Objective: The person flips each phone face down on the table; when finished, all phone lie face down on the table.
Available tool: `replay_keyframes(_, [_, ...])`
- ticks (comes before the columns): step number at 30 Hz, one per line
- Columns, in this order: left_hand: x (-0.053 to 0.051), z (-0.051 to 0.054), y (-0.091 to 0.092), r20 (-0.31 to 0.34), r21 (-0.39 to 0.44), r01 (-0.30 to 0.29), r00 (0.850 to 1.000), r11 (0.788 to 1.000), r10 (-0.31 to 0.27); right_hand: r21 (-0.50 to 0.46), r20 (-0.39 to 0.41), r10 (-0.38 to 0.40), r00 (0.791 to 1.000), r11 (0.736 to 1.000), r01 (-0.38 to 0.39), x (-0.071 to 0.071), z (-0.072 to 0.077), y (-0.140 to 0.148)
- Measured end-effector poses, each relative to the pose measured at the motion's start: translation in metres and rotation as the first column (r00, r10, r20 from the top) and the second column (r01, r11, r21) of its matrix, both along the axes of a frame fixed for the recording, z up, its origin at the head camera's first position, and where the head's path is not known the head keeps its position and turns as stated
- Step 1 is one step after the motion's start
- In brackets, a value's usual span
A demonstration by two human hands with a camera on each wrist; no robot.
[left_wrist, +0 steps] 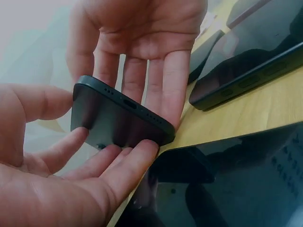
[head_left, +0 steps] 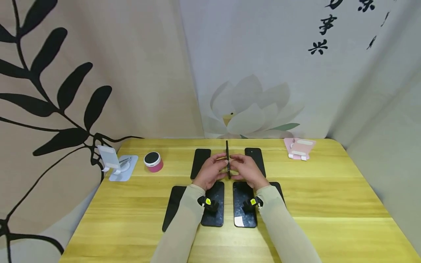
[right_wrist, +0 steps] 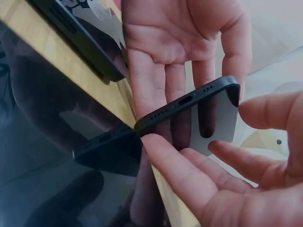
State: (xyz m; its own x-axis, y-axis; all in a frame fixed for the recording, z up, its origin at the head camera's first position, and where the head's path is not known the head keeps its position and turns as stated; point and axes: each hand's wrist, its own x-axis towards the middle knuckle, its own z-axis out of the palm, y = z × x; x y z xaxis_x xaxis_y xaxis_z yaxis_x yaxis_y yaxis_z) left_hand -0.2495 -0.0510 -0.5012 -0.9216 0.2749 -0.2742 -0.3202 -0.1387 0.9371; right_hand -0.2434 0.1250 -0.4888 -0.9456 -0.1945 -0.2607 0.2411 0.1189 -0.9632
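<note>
A black smartphone stands on edge between my two hands, seen edge-on in the head view. My left hand holds it from the left, fingertips against its dark face. From the other side my right hand holds it, fingertips on the glossy face that mirrors them in the right wrist view. The phone's end with the charging port points toward the wrist cameras. Beneath the wrists lie two dark phones, one at left and one at right.
More black phones lie around: back left, back right, front left and one partly under the right sleeve. A pale blue phone stand and a pink-and-white round tub are at left. A pink stand is at back right.
</note>
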Motion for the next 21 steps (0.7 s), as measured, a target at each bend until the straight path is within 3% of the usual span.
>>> replay_keyframes(5, [0.003,-0.003,0.001,-0.077,-0.156,0.052,0.995,0.986,-0.064,-0.059,0.017,0.013,1.0,0.998,-0.012,-0.001,-0.003,0.003])
replay_keyframes(10, [0.005,0.002,0.004,-0.128,-0.341,0.061,0.986,0.938,-0.111,-0.035,0.011,-0.006,1.0,0.999,0.006,-0.004,-0.004,0.007])
replay_keyframes(14, [0.005,0.002,0.007,-0.125,-0.391,0.052,0.986,0.919,-0.109,-0.033,-0.001,-0.012,1.0,0.999,0.012,-0.005,-0.004,0.01])
replay_keyframes(21, [0.002,0.002,0.007,-0.135,-0.388,0.043,0.986,0.921,-0.103,-0.018,-0.012,-0.026,1.0,1.0,0.025,-0.006,-0.002,0.012])
